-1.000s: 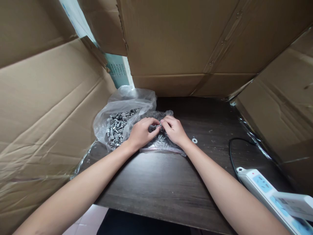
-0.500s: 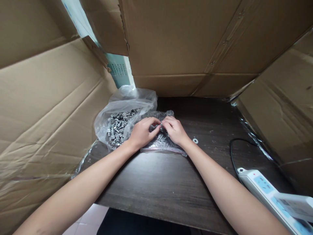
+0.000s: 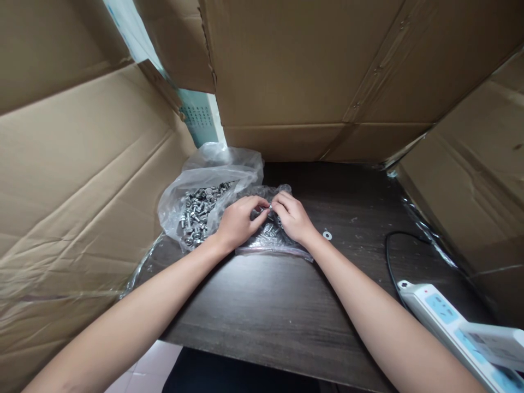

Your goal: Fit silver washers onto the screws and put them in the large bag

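Note:
Both hands meet above a clear zip bag [image 3: 272, 245] that holds small shiny metal parts. My left hand [image 3: 239, 218] is closed, thumb and index finger pinching one end of a small metal fastener [image 3: 269, 207]. From the other side, my right hand [image 3: 291, 215] pinches at the same fastener with its fingertips. Fingers cover most of it, so its exact shape is hidden. Just left of my left hand lies an open clear plastic bag [image 3: 172, 204] full of loose metal bolts [image 3: 198, 210].
A flat white washer [image 3: 327, 235] lies on the dark wooden table [image 3: 262, 305] beside my right wrist. A white power strip [image 3: 444, 322] with a black cable [image 3: 387, 256] is at the right. Cardboard walls [image 3: 286, 71] enclose the left, back and right.
The fingers of my right hand have shifted slightly around the fastener. My left hand, the bags and the washer stay in place.

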The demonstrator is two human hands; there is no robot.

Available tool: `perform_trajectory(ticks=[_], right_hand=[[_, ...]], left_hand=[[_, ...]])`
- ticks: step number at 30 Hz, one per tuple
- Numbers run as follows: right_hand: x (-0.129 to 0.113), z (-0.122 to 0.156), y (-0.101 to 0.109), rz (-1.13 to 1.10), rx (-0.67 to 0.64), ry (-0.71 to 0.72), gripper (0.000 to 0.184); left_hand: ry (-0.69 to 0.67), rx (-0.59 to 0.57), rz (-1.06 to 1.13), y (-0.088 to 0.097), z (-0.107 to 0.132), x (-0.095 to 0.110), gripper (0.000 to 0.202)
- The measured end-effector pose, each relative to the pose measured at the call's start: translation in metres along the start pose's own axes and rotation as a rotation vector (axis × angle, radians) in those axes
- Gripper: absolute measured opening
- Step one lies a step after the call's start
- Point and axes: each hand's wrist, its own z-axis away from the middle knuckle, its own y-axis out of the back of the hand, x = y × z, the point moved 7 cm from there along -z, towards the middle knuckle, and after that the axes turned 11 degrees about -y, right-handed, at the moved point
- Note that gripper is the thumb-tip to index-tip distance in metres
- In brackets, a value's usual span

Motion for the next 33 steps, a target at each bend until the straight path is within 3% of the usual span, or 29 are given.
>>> perform_trajectory(ticks=[4, 7, 15, 33], right_hand=[[-0.0013, 0.0006, 0.0000, -0.011, -0.008, 0.005, 0.036], [-0.0020, 0.0010, 0.0012, -0.023, -0.008, 0.008, 0.035], [0.0013, 0.0001, 0.0034, -0.061, 0.025, 0.001, 0.004], [0.0018, -0.0007, 0.0003, -0.028, -0.013, -0.013, 0.020]], left_hand=[[-0.005, 0.014, 0.004, 0.0012, 0.0000, -0.0003, 0.009], [-0.004, 0.020, 0.004, 0.0018, -0.0002, -0.0008, 0.009], [0.020, 0.004, -0.013, 0.0004, 0.0002, -0.0026, 0.010], [0.002, 0.021, -0.015, 0.0018, 0.0002, -0.0005, 0.009]])
